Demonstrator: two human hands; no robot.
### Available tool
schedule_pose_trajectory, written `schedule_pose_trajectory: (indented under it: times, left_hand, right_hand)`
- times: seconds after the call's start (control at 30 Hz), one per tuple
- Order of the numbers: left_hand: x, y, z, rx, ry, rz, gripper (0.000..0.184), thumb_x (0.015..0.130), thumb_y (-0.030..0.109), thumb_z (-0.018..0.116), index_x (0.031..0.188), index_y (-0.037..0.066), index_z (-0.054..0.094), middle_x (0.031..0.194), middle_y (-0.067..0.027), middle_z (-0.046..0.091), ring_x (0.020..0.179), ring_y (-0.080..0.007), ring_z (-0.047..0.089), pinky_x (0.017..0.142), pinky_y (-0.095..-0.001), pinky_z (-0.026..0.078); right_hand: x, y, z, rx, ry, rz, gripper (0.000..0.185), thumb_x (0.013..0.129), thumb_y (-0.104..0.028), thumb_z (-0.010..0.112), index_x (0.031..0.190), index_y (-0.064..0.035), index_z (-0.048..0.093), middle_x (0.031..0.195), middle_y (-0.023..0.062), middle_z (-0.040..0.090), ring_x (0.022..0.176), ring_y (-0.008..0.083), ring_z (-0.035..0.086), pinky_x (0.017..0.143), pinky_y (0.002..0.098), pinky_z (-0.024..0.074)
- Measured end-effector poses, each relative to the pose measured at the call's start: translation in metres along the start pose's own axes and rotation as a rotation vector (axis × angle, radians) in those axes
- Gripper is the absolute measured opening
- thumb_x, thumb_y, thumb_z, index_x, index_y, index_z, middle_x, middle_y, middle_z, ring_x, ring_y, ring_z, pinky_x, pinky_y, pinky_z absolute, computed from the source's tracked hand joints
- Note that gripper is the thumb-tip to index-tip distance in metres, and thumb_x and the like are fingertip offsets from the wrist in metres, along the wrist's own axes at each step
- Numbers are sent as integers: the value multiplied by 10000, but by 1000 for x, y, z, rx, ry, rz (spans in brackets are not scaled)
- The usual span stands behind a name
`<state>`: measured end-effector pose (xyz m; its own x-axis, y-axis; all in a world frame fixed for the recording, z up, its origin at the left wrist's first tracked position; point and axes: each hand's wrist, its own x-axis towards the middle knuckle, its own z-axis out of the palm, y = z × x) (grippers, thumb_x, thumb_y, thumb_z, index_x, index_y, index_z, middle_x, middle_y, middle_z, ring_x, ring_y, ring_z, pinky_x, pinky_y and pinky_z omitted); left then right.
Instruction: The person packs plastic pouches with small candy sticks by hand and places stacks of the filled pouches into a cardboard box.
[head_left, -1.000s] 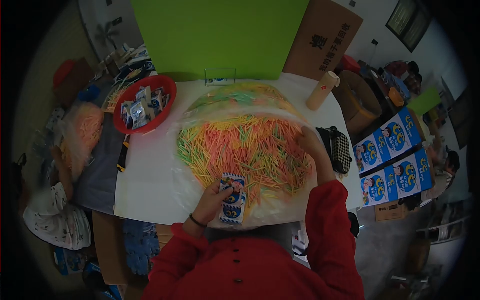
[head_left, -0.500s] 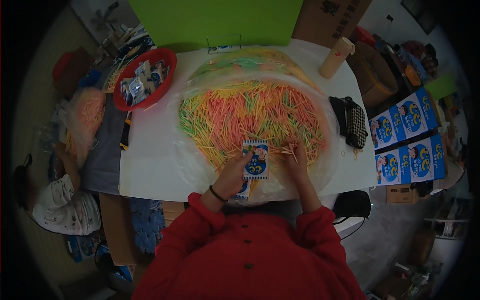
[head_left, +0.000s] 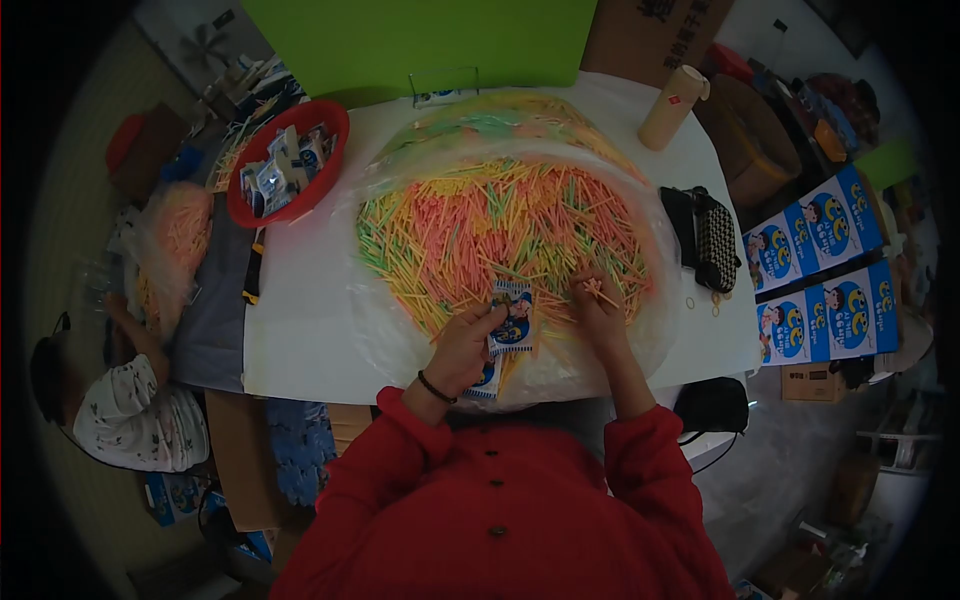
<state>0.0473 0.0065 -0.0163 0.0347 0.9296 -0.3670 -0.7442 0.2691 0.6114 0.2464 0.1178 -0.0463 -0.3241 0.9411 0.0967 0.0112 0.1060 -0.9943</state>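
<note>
My left hand [head_left: 458,352] is closed on a small blue and white printed packet [head_left: 516,328], thumb across its left side. Below it, partly hidden by the hand, a second blue and white packet [head_left: 486,378] lies at the near edge of the clear plastic bag [head_left: 375,345]. Inside this open bag is a heap of thin pink, yellow and green sticks [head_left: 470,220]. Over the heap's right front part, my right hand [head_left: 598,318] pinches a few short pinkish sticks [head_left: 602,291], their ends poking out of the fingers.
On the white table [head_left: 300,330] stand a red basin [head_left: 335,165] of packets and a beige flask [head_left: 672,108]. A checkered pouch [head_left: 714,245] lies right. Printed blue boxes [head_left: 840,310] are stacked beyond. A person [head_left: 140,410] sits at the left by another bag of sticks [head_left: 185,235].
The packet in my left hand has tilted and moved slightly right. My right hand has turned a little and its sticks now point more sideways. The whole view has shifted slightly.
</note>
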Motion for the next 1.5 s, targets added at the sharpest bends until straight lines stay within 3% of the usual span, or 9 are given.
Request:
schedule_pose_trajectory:
  times: [0.27,0.33,0.47,0.67,0.87,0.93,1.07,1.33,1.5]
  left_hand:
    - [-4,1,2,-20,27,-23,218,962,178,569,1092,13,627,957,-43,686,785,-126,676,647,-264,563]
    - [-4,1,0,34,16,-15,228,964,192,567,1096,15,625,936,-34,688,774,-122,678,615,-258,557]
    - [-6,5,2,-3,78,-51,231,964,199,569,1091,15,626,921,-28,690,758,-115,676,587,-250,546]
    - [-8,7,12,118,26,-8,253,961,184,577,1127,1,633,927,-26,688,736,-100,662,588,-230,525]
    - [-10,18,14,522,103,-41,230,950,129,581,1123,-5,652,977,-33,687,811,-67,631,696,-219,510]
    - [-13,14,14,571,51,66,232,944,105,580,1131,-12,654,998,-27,683,862,-65,611,753,-221,495]
    - [-12,15,22,634,-28,154,239,943,91,577,1141,-23,648,1000,-20,679,878,-68,601,777,-220,480]
    - [-12,16,17,717,-153,334,242,935,70,578,1144,-36,638,1025,-39,687,941,-85,617,829,-234,486]
    - [-8,6,9,695,-105,338,247,939,63,569,1158,-28,635,1040,-57,690,944,-91,622,824,-234,492]
  right_hand:
    - [-3,-1,-1,202,-15,81,138,931,-67,543,1067,-52,524,908,-5,543,752,60,494,649,208,432]
    - [-1,9,-1,142,23,-107,109,954,-71,514,1061,-56,507,908,-11,540,772,70,504,692,223,440]
    - [-10,16,-6,-207,-39,-80,107,969,-63,484,1076,-55,497,904,-11,530,744,68,502,688,227,441]
    - [2,-12,-11,317,147,132,105,976,-96,475,1047,-40,528,892,-2,528,745,63,472,671,223,424]
    - [3,2,-17,-4,47,38,120,1009,-158,448,1026,-62,518,958,42,591,835,93,541,816,253,474]
    - [0,-41,-4,562,57,38,157,1020,-200,440,966,-74,517,1072,111,627,978,160,588,912,303,433]
    - [-10,-93,23,716,-175,2,148,1029,-206,411,1010,-83,492,1139,169,628,1108,216,577,992,366,399]
    - [-9,-88,40,263,-332,-115,154,1023,-234,418,1018,-96,486,1135,146,640,1289,297,451,1073,448,335]
    - [-15,-82,39,315,-366,-116,148,1018,-221,428,1022,-91,497,1151,156,642,1325,293,407,1088,446,312]
